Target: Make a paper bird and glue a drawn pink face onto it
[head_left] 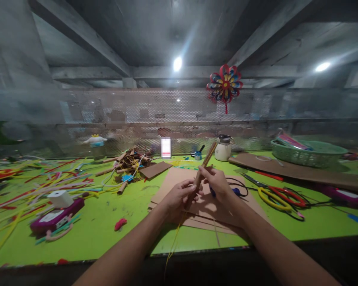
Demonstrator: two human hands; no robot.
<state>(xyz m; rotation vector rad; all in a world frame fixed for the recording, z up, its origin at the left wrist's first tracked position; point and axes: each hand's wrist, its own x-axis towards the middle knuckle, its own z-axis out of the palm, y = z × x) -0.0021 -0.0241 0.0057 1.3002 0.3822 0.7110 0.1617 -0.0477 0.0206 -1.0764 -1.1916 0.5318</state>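
A narrow brown strip of folded or rolled cardboard (209, 155) is held up at a slant over the table. My left hand (179, 195) has its fingers wrapped round its lower part. Higher up, my right hand (217, 182) pinches the same strip between thumb and fingers. Thin yellow string (173, 244) hangs below my left hand past the table's front edge; where its upper end goes is hidden. Under both hands lie stacked brown cardboard sheets (164, 186). Partly behind my right hand is a dark blue item with a black cord (236, 191).
Scissors with yellow (273, 200) and red handles lie right of the sheets. At the back stand a white jug (223, 151), a small blue jar (197, 155) and a green basket (310, 157). Left are a cardboard scrap pile (131, 161), coloured strips and a purple power strip (58, 216).
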